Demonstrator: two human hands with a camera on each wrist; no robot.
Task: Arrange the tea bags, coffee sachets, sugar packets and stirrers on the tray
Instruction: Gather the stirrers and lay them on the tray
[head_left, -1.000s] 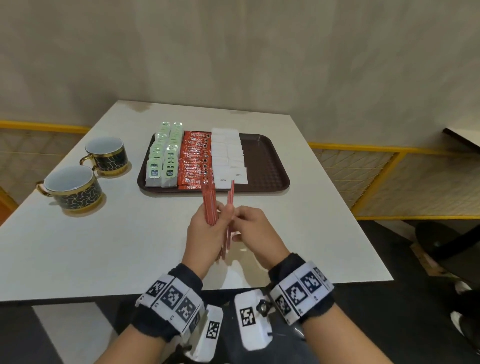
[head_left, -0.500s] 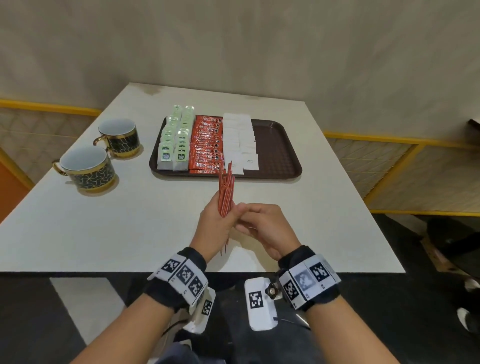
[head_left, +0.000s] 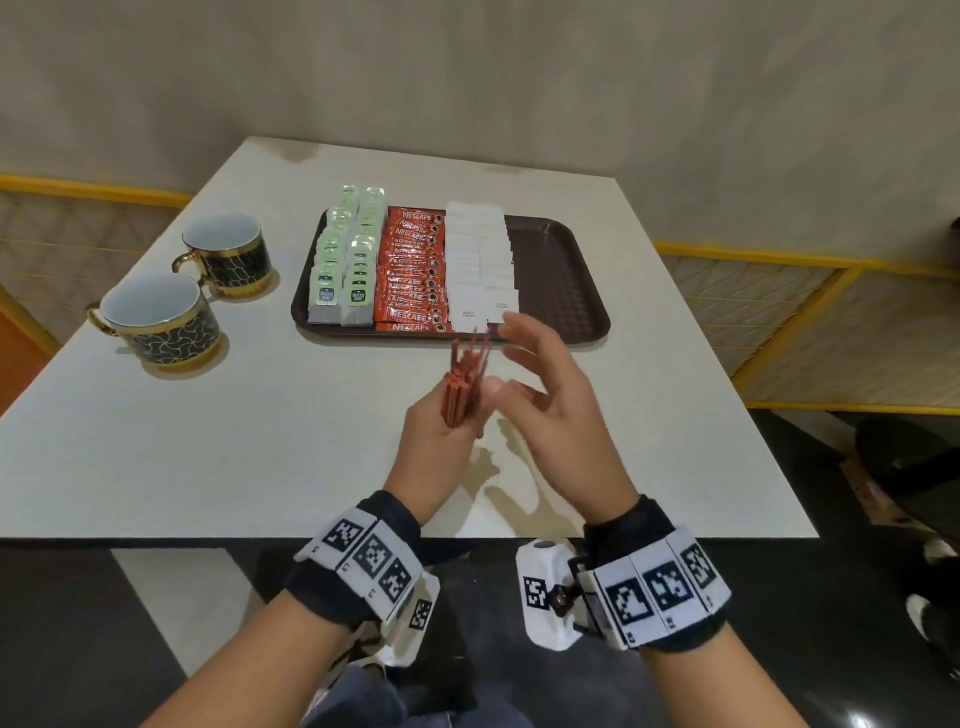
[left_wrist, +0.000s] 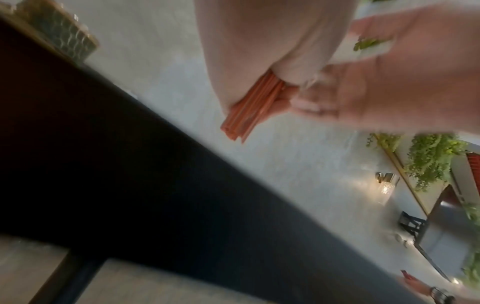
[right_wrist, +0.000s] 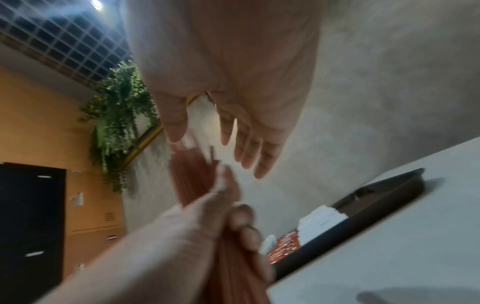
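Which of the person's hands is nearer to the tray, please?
The right. The right hand is open, its fingertips reaching the tray's near rim in the head view. The left hand sits farther back over the table, holding the stirrers.

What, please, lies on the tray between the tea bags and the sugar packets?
A column of red coffee sachets fills the stretch between the tea bags and sugar packets on the tray, seen in the head view.
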